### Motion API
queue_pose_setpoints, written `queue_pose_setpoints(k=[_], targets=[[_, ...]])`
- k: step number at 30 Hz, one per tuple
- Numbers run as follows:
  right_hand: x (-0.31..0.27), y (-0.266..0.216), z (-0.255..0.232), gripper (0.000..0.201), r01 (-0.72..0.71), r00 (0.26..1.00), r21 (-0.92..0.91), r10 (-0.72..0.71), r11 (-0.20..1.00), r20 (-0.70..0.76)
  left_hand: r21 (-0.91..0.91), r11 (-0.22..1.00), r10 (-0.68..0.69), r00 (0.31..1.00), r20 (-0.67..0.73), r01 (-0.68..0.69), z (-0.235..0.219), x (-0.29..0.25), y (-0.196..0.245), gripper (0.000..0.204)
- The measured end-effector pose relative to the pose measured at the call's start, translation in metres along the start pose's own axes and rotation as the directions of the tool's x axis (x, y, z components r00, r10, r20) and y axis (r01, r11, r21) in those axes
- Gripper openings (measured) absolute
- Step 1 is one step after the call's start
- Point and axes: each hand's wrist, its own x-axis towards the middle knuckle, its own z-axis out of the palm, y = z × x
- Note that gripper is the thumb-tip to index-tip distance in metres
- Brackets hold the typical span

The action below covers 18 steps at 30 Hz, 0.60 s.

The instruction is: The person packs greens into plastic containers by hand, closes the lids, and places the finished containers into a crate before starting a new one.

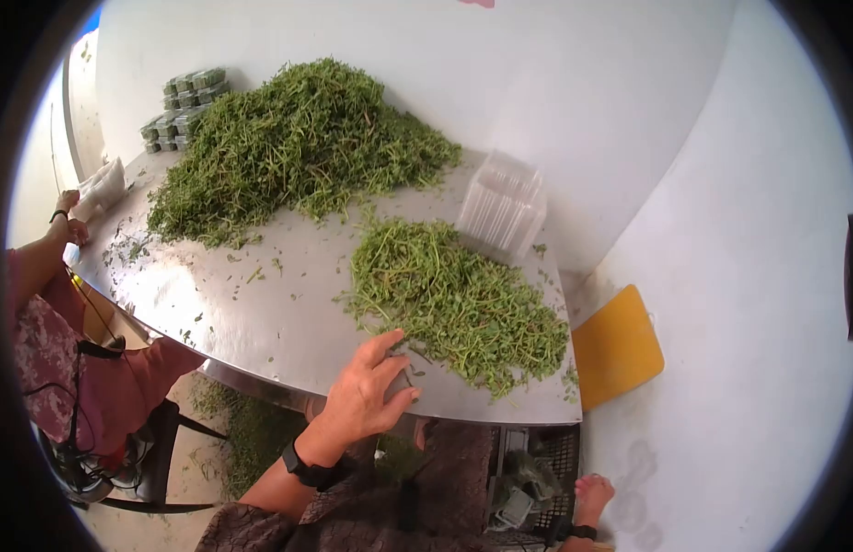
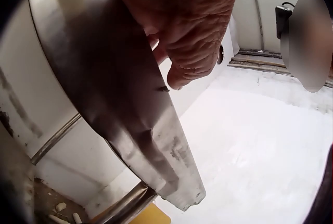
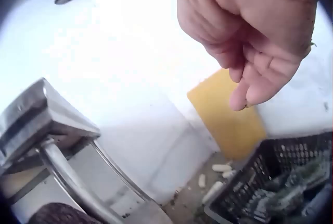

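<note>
My left hand point(image 1: 367, 386), with a black band at its wrist, hovers at the near table edge with fingers spread and nothing in them. Just beyond it lies a small heap of leafy green stems point(image 1: 454, 304) on the metal table point(image 1: 288, 322). In the left wrist view the left hand point(image 2: 187, 21) is beside the table rim. Low at the right, past the table corner, is my right hand point(image 1: 592, 497), next to a black crate point(image 1: 566, 460) with clear packs of greens. Seen from the right wrist, the right hand point(image 3: 255, 42) hangs with loosely bent fingers, holding nothing.
A much larger pile of greens point(image 1: 298, 147) covers the back of the table, with stacked filled boxes point(image 1: 183, 110) behind it. Nested clear plastic containers point(image 1: 503, 207) stand at the right edge. A yellow board point(image 1: 620, 345) leans on the wall. Another person point(image 1: 54, 322) is at the left.
</note>
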Motion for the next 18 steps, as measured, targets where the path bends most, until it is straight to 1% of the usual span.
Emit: queue_pose_setpoints(k=[1,2,3,5,7,8,10,11,12,13,14,15,16,17,18], targets=[[0.003,-0.017,0.000,0.015,0.082,0.997,0.014,-0.082,0.997,0.000,-0.052,0.998,-0.038,0.998,0.044,0.040,0.000,0.000,-0.002,0.035],[0.004,-0.034,0.001,0.016,0.161,0.987,0.026,-0.161,0.987,-0.002,-0.054,0.998,-0.026,0.999,0.033,0.028,0.000,0.002,-0.004,0.035],[0.000,-0.057,0.006,0.017,0.275,0.961,0.002,-0.275,0.961,0.033,-0.051,0.999,0.000,1.000,0.031,0.002,-0.001,0.003,-0.006,0.034],[-0.018,-0.111,0.021,0.019,0.467,0.882,-0.045,-0.462,0.883,0.093,-0.055,0.998,0.034,0.999,0.026,-0.032,-0.004,0.004,-0.008,0.032],[-0.035,-0.162,0.042,0.021,0.625,0.777,-0.090,-0.606,0.776,0.169,-0.133,0.987,-0.088,0.996,0.031,0.092,-0.013,0.002,-0.011,0.029],[-0.042,-0.186,0.053,0.021,0.698,0.711,-0.107,-0.667,0.708,0.225,-0.139,0.986,-0.085,0.996,0.026,0.088,-0.019,0.002,-0.011,0.029],[-0.068,-0.231,0.079,0.019,0.801,0.592,-0.161,-0.724,0.577,0.354,-0.087,0.986,-0.144,0.990,-0.009,0.143,-0.031,0.003,-0.015,0.029],[-0.074,-0.247,0.095,0.018,0.895,0.442,-0.129,-0.808,0.427,0.391,-0.097,0.986,-0.140,0.990,-0.010,0.139,-0.034,0.001,-0.019,0.029],[-0.082,-0.262,0.111,0.017,0.960,0.278,-0.093,-0.864,0.264,0.421,-0.026,0.995,-0.100,0.993,-0.061,0.098,-0.036,-0.001,-0.025,0.027],[-0.093,-0.278,0.130,0.018,0.973,0.221,-0.040,-0.867,0.228,0.446,0.050,0.997,-0.054,0.993,-0.109,0.060,-0.039,-0.001,-0.029,0.026],[-0.105,-0.292,0.149,0.019,0.981,0.166,0.013,-0.868,0.195,0.467,0.092,0.994,-0.043,0.990,-0.131,0.056,-0.042,-0.001,-0.028,0.026],[-0.109,-0.303,0.169,0.020,0.996,0.052,0.041,-0.886,0.080,0.461,0.088,0.995,-0.039,0.991,-0.129,0.051,-0.042,-0.001,-0.031,0.026],[-0.111,-0.310,0.190,0.021,0.997,-0.062,0.068,-0.888,-0.035,0.455,0.053,0.991,-0.118,0.984,-0.136,0.126,-0.041,-0.004,-0.034,0.025],[-0.120,-0.317,0.208,0.022,0.996,-0.058,0.081,-0.881,-0.023,0.469,0.015,0.979,-0.198,0.970,-0.142,0.202,-0.039,-0.007,-0.035,0.025],[-0.128,-0.324,0.226,0.024,0.995,-0.059,0.095,-0.876,-0.014,0.480,0.011,0.979,-0.198,0.970,-0.144,0.201,-0.038,-0.008,-0.036,0.025]])
